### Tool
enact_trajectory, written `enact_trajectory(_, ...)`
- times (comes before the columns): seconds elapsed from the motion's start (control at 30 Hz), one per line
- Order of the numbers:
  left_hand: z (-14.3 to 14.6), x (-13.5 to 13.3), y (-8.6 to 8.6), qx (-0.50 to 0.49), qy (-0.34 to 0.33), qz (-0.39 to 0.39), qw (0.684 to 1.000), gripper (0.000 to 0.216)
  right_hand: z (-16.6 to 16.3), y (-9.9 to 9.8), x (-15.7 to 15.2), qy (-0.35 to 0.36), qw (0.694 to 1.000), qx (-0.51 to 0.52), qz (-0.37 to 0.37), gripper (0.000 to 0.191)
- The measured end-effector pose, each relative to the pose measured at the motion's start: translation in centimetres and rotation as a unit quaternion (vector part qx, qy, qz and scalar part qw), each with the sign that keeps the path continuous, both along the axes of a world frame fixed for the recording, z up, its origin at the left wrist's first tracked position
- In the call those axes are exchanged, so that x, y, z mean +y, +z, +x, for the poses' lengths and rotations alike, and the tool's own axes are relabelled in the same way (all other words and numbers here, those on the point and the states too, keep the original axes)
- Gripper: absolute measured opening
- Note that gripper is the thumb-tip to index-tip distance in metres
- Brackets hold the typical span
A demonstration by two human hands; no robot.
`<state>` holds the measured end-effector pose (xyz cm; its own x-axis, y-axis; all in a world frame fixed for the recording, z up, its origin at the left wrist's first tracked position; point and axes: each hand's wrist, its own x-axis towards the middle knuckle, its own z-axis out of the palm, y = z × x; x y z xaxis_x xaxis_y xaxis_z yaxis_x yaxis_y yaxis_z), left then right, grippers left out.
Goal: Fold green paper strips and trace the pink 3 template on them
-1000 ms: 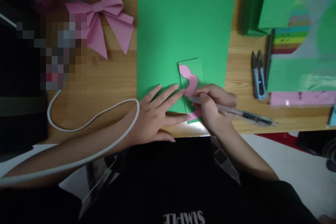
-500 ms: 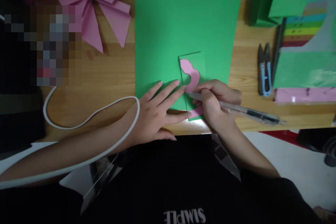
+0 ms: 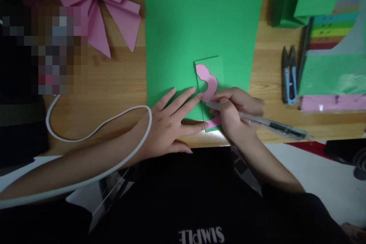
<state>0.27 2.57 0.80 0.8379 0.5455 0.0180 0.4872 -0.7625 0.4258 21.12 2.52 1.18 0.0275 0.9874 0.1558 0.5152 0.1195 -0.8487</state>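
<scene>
My right hand (image 3: 234,110) grips a clear pen (image 3: 274,126), its tip by the inner edge of a curved pink paper cutout (image 3: 212,84). The cutout lies on a small folded green paper (image 3: 215,69), partly hidden by my right hand. Spread flat, my left hand (image 3: 171,124) presses with its fingertips on the cutout and the left edge of the folded paper. Beneath both is a large green sheet (image 3: 200,15). A white cable (image 3: 100,124) loops over my left wrist.
A pink paper bow (image 3: 114,11) lies at the upper left. Small blue-handled thread snips (image 3: 290,80) sit on the right, beside packs of coloured paper (image 3: 334,72) and a green folded paper form (image 3: 288,4). The wooden table's (image 3: 120,80) front edge runs close to my body.
Both hands stay almost where they were, and the pen tip is still at the cutout's inner edge. The pen's back end has shifted slightly to the right and down.
</scene>
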Motion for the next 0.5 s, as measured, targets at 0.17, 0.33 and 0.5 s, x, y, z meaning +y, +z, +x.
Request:
enact_trajectory(0.17, -0.10, 0.02, -0.16, -0.009, -0.002, -0.003, 1.000, 0.074, -0.01, -0.04, 0.03, -0.009, 1.000, 0.001, 0.000, 0.023)
enact_trajectory(0.33, -0.14, 0.03, -0.22, -0.007, -0.004, -0.003, 1.000, 0.074, -0.14, 0.06, 0.07, -0.012, 1.000, -0.012, -0.006, 0.024)
enact_trajectory(0.5, -0.08, 0.09, -0.06, -0.001, -0.008, -0.002, 1.000, 0.078, -0.31, 0.30, 0.07, -0.016, 1.000, -0.020, -0.006, 0.023)
